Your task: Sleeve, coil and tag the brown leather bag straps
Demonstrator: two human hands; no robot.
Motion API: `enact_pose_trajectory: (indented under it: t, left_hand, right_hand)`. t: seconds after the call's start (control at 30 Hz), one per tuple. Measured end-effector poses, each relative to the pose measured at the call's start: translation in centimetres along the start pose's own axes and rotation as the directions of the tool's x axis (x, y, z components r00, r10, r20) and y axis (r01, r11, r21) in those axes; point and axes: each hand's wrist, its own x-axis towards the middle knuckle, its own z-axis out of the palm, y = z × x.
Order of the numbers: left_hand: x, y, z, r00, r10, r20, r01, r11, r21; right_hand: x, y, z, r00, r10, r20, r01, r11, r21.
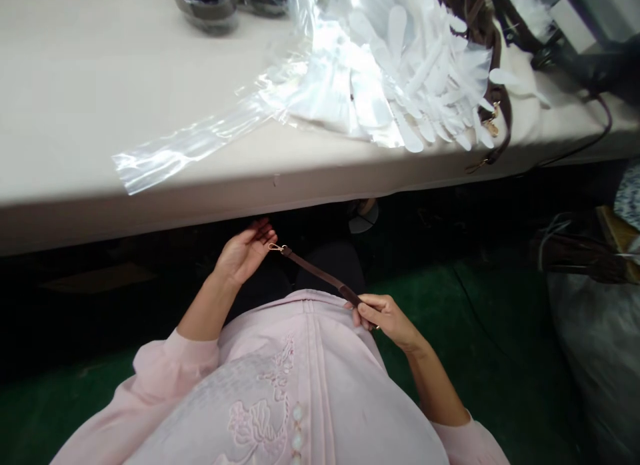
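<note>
A narrow dark brown leather strap [315, 270] stretches slantwise between my hands above my lap. At its left end is a gold-coloured snap hook [277, 247], right at the fingertips of my left hand [245, 255]. That hand is turned palm up, its fingers apart and loosely bent, and the hook seems to touch their edge without being gripped. My right hand [383, 318] pinches the thicker right end of the strap between thumb and fingers. A bit of gold-coloured metal shows below those fingers; the rest of that end is hidden.
A cream-covered table [75, 105] runs across in front of me. On it lie clear plastic sleeves [200, 145], a heap of white paddle-shaped pieces [425, 78], more brown straps [500, 118] and dark wrapped items [207, 8]. A greyish plastic sack [590, 345] stands at right on the green floor.
</note>
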Motion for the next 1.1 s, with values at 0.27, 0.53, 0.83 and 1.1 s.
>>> enact_pose_trajectory:
  t: [0.27,0.53,0.83,1.1]
  left_hand:
    - [0.5,-6.8,-1.3,0.995,-0.085,-0.051,0.099,0.831,0.548]
    - [-2.8,-7.5,-3.0,0.974,-0.223,-0.025,0.194,0.783,0.591]
    - [-3.0,-5.4,2.1,0.920,-0.386,0.069,0.392,0.914,-0.107]
    - [-2.8,-2.5,1.1,0.966,-0.256,-0.037,0.243,0.946,-0.215]
  right_hand:
    - [0.6,-1.8,2.4,0.991,-0.071,0.117,0.059,0.992,0.109]
    - [-0.1,-2.4,2.9,0.977,-0.195,-0.084,0.209,0.949,0.237]
    - [-0.1,-2.2,3.0,0.982,-0.141,0.126,0.102,0.957,0.273]
    - [-1.1,-1.4,1.5,0.997,-0.068,0.025,0.063,0.983,0.172]
